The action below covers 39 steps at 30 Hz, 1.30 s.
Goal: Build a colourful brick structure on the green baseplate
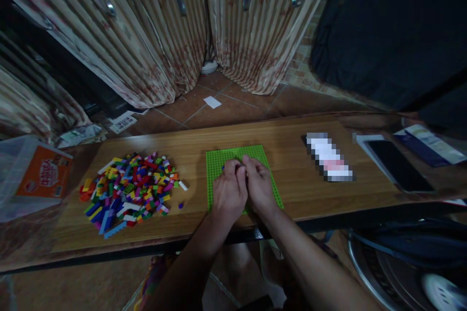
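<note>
at the centre of the frame, your left hand [229,192] and right hand [260,187] meet, fingers curled inward, over the green baseplate [213,157]; whether they pinch a piece cannot be told, the fingertips being hidden. the step in hand seems to be close fingertip work; the next move likely calls for a steady, light touch. loose bricks [130,188] lie heaped at left.
</note>
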Each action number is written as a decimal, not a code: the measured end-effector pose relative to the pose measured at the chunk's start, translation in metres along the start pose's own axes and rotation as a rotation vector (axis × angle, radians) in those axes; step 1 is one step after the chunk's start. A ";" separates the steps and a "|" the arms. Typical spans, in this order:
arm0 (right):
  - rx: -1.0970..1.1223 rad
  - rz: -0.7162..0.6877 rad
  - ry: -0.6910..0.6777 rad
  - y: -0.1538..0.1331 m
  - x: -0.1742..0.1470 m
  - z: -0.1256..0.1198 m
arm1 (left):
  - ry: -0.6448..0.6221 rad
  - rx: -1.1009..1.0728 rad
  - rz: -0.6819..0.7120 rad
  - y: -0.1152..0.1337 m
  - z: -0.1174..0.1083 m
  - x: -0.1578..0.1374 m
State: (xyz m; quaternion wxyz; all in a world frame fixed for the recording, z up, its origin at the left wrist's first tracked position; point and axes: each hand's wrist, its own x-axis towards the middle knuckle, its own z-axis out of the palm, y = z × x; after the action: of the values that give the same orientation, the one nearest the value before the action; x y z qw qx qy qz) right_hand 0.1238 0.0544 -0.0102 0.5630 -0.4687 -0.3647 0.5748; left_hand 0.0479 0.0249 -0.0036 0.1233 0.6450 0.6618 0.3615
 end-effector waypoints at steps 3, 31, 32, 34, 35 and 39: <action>0.007 -0.036 0.024 0.007 0.001 0.001 | 0.000 0.051 0.003 0.000 0.005 -0.001; 0.244 0.189 -0.042 -0.003 -0.005 0.001 | 0.104 -0.405 -0.135 -0.004 0.008 0.002; 0.256 0.224 -0.059 -0.005 -0.006 0.001 | 0.114 -0.508 -0.180 -0.005 0.007 0.002; 0.276 0.269 -0.105 -0.008 -0.009 0.004 | 0.142 -0.714 -0.280 -0.008 0.001 0.004; 0.279 0.285 -0.133 -0.009 -0.010 0.006 | 0.155 -0.797 -0.314 -0.011 -0.003 0.006; 0.230 0.389 -0.298 -0.005 -0.020 0.017 | 0.295 -0.913 -0.310 -0.030 -0.037 0.017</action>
State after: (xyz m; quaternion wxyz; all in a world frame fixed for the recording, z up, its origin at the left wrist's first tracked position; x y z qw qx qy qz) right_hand 0.1078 0.0371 0.0019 0.4316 -0.3730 -0.2788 0.7726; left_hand -0.0005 0.0323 0.0085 0.3503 0.3614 0.5348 0.6787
